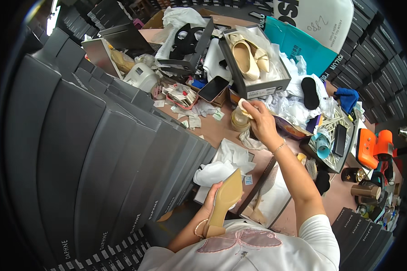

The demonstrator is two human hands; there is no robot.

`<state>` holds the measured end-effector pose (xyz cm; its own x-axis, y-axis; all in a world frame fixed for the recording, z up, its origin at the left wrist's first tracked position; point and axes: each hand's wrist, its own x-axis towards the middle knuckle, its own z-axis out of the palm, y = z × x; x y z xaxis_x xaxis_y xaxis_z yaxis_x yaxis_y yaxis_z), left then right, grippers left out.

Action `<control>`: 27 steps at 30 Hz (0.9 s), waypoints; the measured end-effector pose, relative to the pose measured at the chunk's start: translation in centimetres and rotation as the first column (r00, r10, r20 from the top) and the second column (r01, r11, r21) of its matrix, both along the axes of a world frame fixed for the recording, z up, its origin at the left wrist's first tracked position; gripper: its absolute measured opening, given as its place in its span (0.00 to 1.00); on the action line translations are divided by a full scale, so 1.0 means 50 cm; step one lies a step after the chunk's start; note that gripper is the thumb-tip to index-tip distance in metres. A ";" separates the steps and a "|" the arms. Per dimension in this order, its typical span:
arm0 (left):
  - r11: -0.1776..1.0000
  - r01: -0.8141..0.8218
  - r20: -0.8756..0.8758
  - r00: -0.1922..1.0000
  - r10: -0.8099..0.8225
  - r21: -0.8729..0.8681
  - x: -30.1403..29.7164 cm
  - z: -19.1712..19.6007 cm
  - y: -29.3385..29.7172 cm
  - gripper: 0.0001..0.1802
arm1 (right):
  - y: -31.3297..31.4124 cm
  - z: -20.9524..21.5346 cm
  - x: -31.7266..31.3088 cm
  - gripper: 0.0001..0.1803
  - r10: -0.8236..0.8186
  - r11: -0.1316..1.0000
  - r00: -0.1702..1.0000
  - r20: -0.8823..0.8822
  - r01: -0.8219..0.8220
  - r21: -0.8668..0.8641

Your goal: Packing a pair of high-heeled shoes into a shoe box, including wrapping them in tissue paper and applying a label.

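In my left hand is a shoe, held close to my chest with its tan sole turned up and its low block heel toward me. The fingers wrap its side, so its upper is mostly hidden. My right hand reaches out over the table and pinches a small cream cloth or pad. Just under that pad stands a clear glass jar; whether the two touch, I cannot tell. White tissue paper lies beyond the shoe, and an open shoebox with a beige shoe rests beside it.
An open box holds cream bow shoes at the back. A black phone lies left of it. Tall stacks of dark shoeboxes wall off the left. At right are a bin of sticks and an orange device.
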<state>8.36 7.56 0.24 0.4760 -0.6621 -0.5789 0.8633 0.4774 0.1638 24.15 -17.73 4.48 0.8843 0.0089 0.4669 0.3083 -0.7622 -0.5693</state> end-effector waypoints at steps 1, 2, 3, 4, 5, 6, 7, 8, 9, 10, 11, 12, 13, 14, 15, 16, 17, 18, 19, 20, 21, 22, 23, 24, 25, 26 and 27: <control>1.000 -0.009 0.013 1.000 0.009 -0.010 0.000 -0.012 0.006 0.36 | -0.002 -0.020 0.024 0.27 0.015 0.999 1.000 -0.012 -0.015 -0.043; 1.000 -0.017 0.012 1.000 0.017 -0.017 -0.002 -0.020 0.010 0.36 | 0.005 -0.038 0.035 0.27 0.014 0.996 0.999 -0.039 -0.017 -0.087; 0.999 -0.022 0.011 1.000 0.022 -0.024 -0.004 -0.026 0.014 0.36 | 0.011 -0.054 0.040 0.28 0.009 0.991 0.998 -0.066 -0.017 -0.130; 0.999 -0.025 0.009 1.000 0.026 -0.031 -0.002 -0.031 0.016 0.36 | 0.015 -0.070 0.043 0.28 0.001 0.985 0.996 -0.092 -0.017 -0.174; 0.999 -0.037 -0.002 0.999 0.037 -0.030 -0.003 -0.033 0.018 0.36 | 0.025 -0.079 0.037 0.32 -0.018 0.981 0.993 -0.118 -0.005 -0.194; 0.998 -0.048 -0.014 0.999 0.047 -0.030 -0.005 -0.036 0.019 0.36 | 0.029 -0.088 0.037 0.33 -0.018 0.987 0.995 -0.098 0.002 -0.161; 0.998 -0.057 -0.026 0.998 0.056 -0.029 -0.008 -0.038 0.021 0.36 | 0.030 -0.100 0.035 0.33 -0.020 0.992 0.997 -0.079 0.009 -0.127; 0.998 -0.064 -0.038 0.997 0.062 -0.029 -0.007 -0.034 0.019 0.36 | 0.026 -0.108 0.035 0.34 -0.027 0.995 0.998 -0.053 0.021 -0.096; 0.997 -0.069 -0.051 0.996 0.068 -0.029 -0.006 -0.027 0.018 0.36 | 0.025 -0.121 0.034 0.34 -0.030 0.996 0.997 -0.073 0.024 -0.082; 0.997 -0.074 -0.063 0.995 0.072 -0.029 -0.008 -0.023 0.017 0.37 | 0.025 -0.132 0.033 0.34 -0.021 0.998 0.997 -0.071 0.016 -0.069; 0.997 -0.066 -0.050 0.997 0.064 -0.038 -0.006 -0.021 0.018 0.37 | 0.026 -0.128 0.039 0.34 -0.013 0.999 0.998 -0.059 0.010 -0.053; 0.997 -0.056 -0.036 0.998 0.055 -0.047 -0.007 -0.020 0.020 0.37 | 0.026 -0.126 0.044 0.34 -0.005 0.999 0.999 -0.047 0.004 -0.037; 0.997 -0.046 -0.022 0.999 0.044 -0.056 -0.009 -0.018 0.021 0.37 | 0.023 -0.137 0.050 0.34 0.016 1.000 0.999 -0.046 -0.017 -0.016; 0.997 -0.048 -0.005 0.999 0.048 -0.065 -0.010 -0.014 0.024 0.37 | 0.022 -0.138 0.052 0.34 0.025 1.000 0.998 -0.055 -0.025 -0.016; 0.996 -0.049 0.011 0.999 0.050 -0.073 -0.012 -0.009 0.027 0.37 | 0.019 -0.139 0.052 0.34 0.032 0.999 0.997 -0.064 -0.033 -0.017; 0.995 -0.049 0.028 0.998 0.051 -0.082 -0.013 -0.003 0.029 0.37 | 0.014 -0.138 0.050 0.34 0.039 0.999 0.997 -0.073 -0.040 -0.018; 0.997 -0.038 0.062 0.997 0.042 -0.071 -0.011 0.002 0.029 0.37 | 0.007 -0.130 0.035 0.34 0.044 0.999 0.997 -0.068 -0.044 0.003; 0.997 -0.038 0.095 0.995 0.044 -0.060 -0.012 0.008 0.029 0.37 | 0.005 -0.122 0.017 0.34 -0.019 1.000 1.000 0.005 0.019 0.016; 0.998 -0.038 0.127 0.991 0.044 -0.049 -0.013 0.013 0.029 0.37 | 0.003 -0.114 -0.005 0.35 -0.085 0.996 0.993 0.078 0.082 0.034; 0.998 -0.029 0.109 0.993 0.035 -0.056 -0.015 0.013 0.028 0.37 | -0.004 -0.106 -0.031 0.35 -0.152 0.988 0.979 0.138 0.146 0.051; 0.998 -0.033 0.087 0.995 0.039 -0.060 -0.019 0.013 0.028 0.37 | -0.008 -0.091 -0.053 0.36 -0.218 0.969 0.961 0.168 0.193 0.151; 0.997 -0.038 0.065 0.997 0.042 -0.063 -0.022 0.013 0.029 0.37 | -0.014 -0.073 -0.071 0.30 -0.318 0.944 0.927 0.199 0.288 0.163; 0.998 -0.028 0.044 0.999 0.031 -0.057 -0.024 0.010 0.025 0.37 | -0.028 -0.082 -0.089 0.26 -0.393 0.761 0.919 0.030 0.307 0.572; 0.998 -0.007 0.048 0.999 0.010 -0.064 -0.026 0.009 0.021 0.36 | -0.042 -0.099 -0.105 0.23 -0.390 0.409 0.909 -0.149 0.316 0.856; 0.997 0.013 0.051 0.999 -0.010 -0.072 -0.029 0.008 0.017 0.36 | -0.050 -0.135 -0.124 0.21 -0.376 0.146 0.907 -0.189 0.260 0.954; 0.996 0.034 0.062 0.998 -0.030 -0.076 -0.027 0.007 0.014 0.36 | -0.053 -0.162 -0.139 0.19 -0.351 -0.133 0.911 -0.218 0.182 0.974; 0.995 0.043 0.060 0.998 -0.038 -0.088 -0.026 0.005 0.011 0.36 | -0.036 -0.162 -0.149 0.18 -0.339 -0.324 0.887 -0.313 0.203 0.924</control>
<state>7.04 8.14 0.51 0.4787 -0.7293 -0.4888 0.8725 0.4573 0.1721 16.69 -19.51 -3.63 0.5928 -0.7148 -0.3711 0.3550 0.6455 -0.6763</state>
